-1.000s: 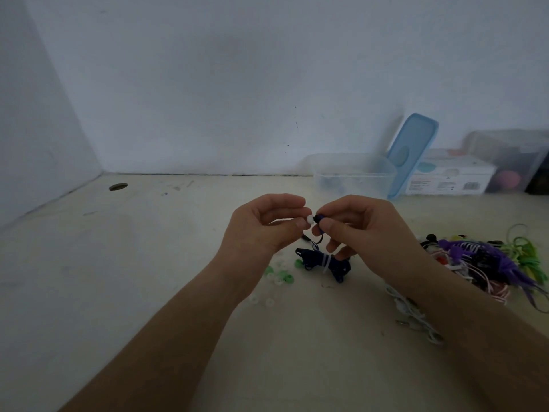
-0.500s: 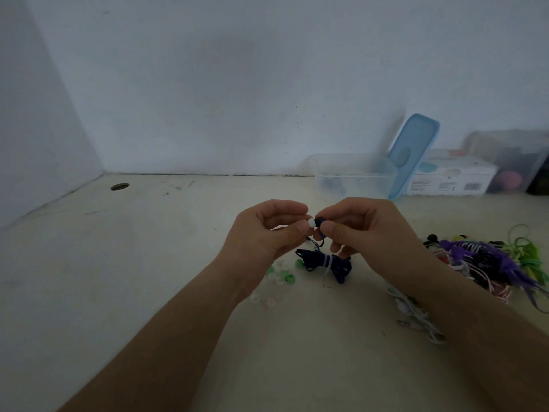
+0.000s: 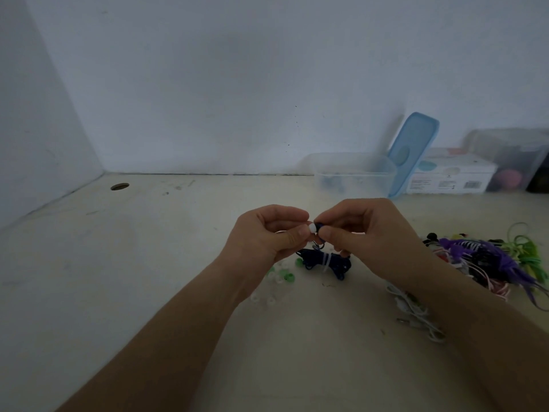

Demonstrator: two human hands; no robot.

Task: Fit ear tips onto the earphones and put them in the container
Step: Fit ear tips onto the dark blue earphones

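Note:
My left hand (image 3: 267, 233) pinches a small white ear tip (image 3: 311, 227) between thumb and forefinger. My right hand (image 3: 365, 233) pinches a dark blue earbud (image 3: 319, 226) right against the tip. The rest of that dark blue earphone cable (image 3: 325, 262), bundled with a white tie, lies on the table just below both hands. Loose white and green ear tips (image 3: 280, 276) are scattered under my left wrist. The clear open container (image 3: 353, 173) stands at the back, right of centre.
A blue lid (image 3: 413, 153) leans against the container. A white box (image 3: 451, 176) and another clear box (image 3: 511, 159) stand at the back right. A heap of purple, green and pink earphones (image 3: 505, 260) lies at the right; white earphones (image 3: 416, 313) lie under my right forearm.
Both hands have stayed together at the same spot, pressing the white tip against the blue earbud. Only a slight downward drift in view.

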